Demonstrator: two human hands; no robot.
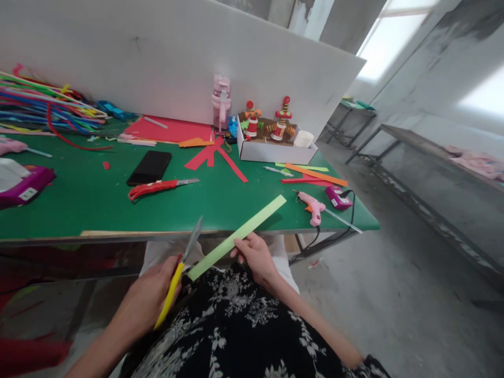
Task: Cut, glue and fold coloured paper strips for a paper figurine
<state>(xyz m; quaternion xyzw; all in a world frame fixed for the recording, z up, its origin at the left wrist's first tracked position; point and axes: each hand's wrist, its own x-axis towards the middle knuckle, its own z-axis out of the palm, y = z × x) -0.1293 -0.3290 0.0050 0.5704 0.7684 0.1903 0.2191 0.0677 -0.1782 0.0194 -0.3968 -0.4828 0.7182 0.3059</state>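
- Black floral clothing lies nearest, on a person who seems to be seated at a green table; both bare hands are raised in front of it, just short of the table's near edge.
- Left hand: fingers curled round yellow-handled scissors, whose tips point up toward the table; the blades look together or nearly so, though at this angle I cannot be certain.
- Right hand: thumb and fingers pinched on a pale green paper strip, roughly midway along it; the strip slants up from beside the scissors, its far end reaching over the table.
- Step in hand, as I judge it: readying the strip for a cut; the blades seem apart from the paper, and I cannot tell whether any cut has been made.
- Next move, to my mind, calls for spreading the blades and bringing them round the strip; the right hand needs to steady the paper, fingertips well off the cutting line.
- Beyond lie red paper strips and a pink glue gun; behind them stands a white box holding two small figures.
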